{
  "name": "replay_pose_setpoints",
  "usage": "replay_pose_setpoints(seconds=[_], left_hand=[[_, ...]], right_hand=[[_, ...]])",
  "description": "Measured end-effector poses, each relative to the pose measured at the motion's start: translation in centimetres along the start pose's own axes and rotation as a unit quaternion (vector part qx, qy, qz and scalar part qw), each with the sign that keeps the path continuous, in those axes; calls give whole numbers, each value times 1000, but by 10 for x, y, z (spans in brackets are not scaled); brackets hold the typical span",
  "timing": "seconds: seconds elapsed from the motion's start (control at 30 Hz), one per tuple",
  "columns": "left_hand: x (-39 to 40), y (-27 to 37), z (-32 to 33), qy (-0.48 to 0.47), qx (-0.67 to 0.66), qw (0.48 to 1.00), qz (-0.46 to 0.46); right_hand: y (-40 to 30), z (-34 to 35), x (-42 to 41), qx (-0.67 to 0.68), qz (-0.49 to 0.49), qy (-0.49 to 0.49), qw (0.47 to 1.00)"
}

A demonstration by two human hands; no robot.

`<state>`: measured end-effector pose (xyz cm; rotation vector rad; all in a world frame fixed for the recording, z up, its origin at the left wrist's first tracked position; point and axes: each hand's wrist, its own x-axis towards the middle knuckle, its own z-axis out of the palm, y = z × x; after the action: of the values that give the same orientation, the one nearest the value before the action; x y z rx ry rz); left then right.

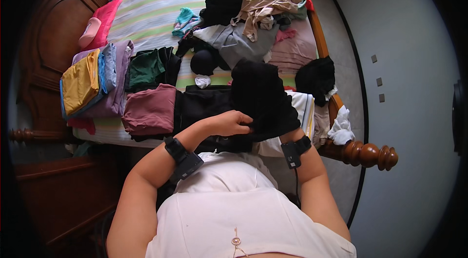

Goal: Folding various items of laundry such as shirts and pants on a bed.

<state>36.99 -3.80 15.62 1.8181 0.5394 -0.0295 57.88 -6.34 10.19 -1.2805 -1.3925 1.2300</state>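
A black cloth garment (261,93) is bunched up in front of me, raised above the bed. My left hand (230,122) reaches in from the left, its fingertips pinching the garment's near edge. From the right, my right hand (291,135) goes up into the same cloth; only its wrist end shows and the fingers are hidden inside. Beneath and to the left lies a folded black garment (204,102) on the bed's near edge. A folded dusty-pink garment (150,110) is beside it.
The striped bed sheet (146,13) carries a heap with a beige garment (268,3) and grey cloth (245,40). Folded yellow cloth (80,82) tops a stack at left. A black bra (203,62) lies midway. A turned wooden bedpost (369,155) juts out at right, near white cloth (342,126).
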Motion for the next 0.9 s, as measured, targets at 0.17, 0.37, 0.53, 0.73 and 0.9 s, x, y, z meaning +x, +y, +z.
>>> replay_pose_setpoints(seconds=[0.17, 0.37, 0.53, 0.73, 0.9], left_hand=[[1, 7, -5, -93, 63, 994, -13], [6, -22, -24, 330, -65, 938, -88], [5, -32, -28, 201, -209, 946, -145], [4, -60, -8, 19, -256, 964, -68], [0, -19, 1, -106, -176, 978, -41]], right_hand=[[1, 16, 12, -25, -14, -30, 999], [2, 41, 27, -72, -52, -74, 993], [7, 58, 25, -102, -71, -94, 988], [7, 53, 17, -117, -81, -104, 984], [11, 42, 5, -129, -83, -102, 983]])
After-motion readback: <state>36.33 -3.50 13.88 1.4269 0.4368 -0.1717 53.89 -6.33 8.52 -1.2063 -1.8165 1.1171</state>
